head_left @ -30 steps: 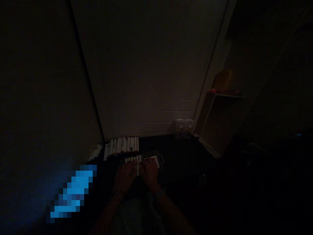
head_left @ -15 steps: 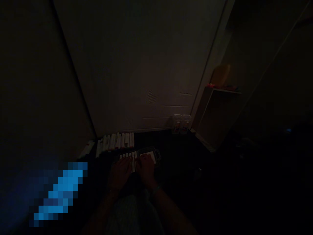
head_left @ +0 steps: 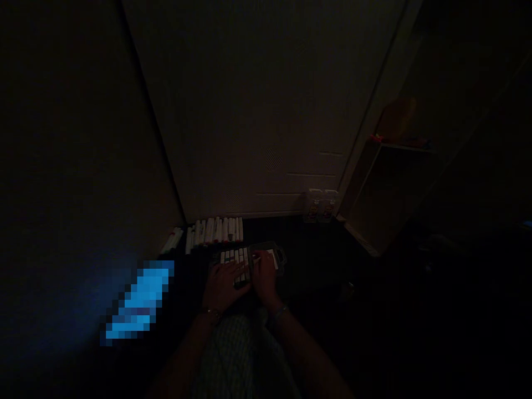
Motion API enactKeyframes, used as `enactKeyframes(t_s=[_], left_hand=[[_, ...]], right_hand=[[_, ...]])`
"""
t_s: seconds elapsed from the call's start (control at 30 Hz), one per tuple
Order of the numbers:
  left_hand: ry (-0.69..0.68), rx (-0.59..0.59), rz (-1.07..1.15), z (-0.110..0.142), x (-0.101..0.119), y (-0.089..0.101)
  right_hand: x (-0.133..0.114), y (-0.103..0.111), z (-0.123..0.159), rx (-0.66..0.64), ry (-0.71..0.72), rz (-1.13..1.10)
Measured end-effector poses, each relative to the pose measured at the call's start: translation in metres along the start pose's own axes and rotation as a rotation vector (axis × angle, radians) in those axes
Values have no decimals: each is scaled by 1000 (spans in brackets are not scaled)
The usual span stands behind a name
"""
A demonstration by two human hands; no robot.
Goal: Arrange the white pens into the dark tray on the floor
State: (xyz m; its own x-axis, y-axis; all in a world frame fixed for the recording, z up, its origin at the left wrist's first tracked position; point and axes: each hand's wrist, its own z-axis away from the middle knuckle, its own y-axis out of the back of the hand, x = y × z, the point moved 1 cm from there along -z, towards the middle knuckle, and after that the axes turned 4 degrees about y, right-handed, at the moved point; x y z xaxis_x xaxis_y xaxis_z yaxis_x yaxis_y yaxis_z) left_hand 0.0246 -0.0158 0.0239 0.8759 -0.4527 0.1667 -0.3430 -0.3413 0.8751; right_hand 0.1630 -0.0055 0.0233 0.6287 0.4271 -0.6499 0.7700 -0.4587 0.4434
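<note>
The room is very dim, with a plain, pale wall panel (head_left: 257,111) rising behind a dark, flat surface (head_left: 316,249); faint raised lines and a hatched patch texture its lower part. At right stands a boxy brown cabinet (head_left: 374,205) bearing a rounded, orange-yellow object (head_left: 397,119). A bright blue, pixelated patch (head_left: 141,299) glows at left. On the dark surface, an open, clear plastic case (head_left: 281,259) with a handle-like end lies before the person, slim white stick-shaped markers (head_left: 236,257) side by side in its left part. The left hand (head_left: 224,282) lies palm down over them, fingers extended and slightly spread, gripping nothing visible. The right hand (head_left: 265,277) bends its fingers over the case beside a white, flat piece (head_left: 272,260); whether it grips anything, I cannot tell. Beyond stand a row of white cylindrical markers (head_left: 214,230) and two clear, boxy plastic containers (head_left: 313,206) near the wall.
</note>
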Motion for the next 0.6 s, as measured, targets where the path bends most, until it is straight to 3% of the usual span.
enactKeyframes(t_s=[0.2,0.27,0.37,0.6], left_hand=[[3,2,-5,0,-5,-6],[-4,9,8,-1,-6,-8],[-14,25,28,-2,-7,-11],[-10,41,25,-2,-4,-12]], right_hand=[[4,5,-8,13,-16,-7],[4,9,-19,-94,22,109],[0,15,-40,-370,179,366],[0,18,-59,-568,371,646]])
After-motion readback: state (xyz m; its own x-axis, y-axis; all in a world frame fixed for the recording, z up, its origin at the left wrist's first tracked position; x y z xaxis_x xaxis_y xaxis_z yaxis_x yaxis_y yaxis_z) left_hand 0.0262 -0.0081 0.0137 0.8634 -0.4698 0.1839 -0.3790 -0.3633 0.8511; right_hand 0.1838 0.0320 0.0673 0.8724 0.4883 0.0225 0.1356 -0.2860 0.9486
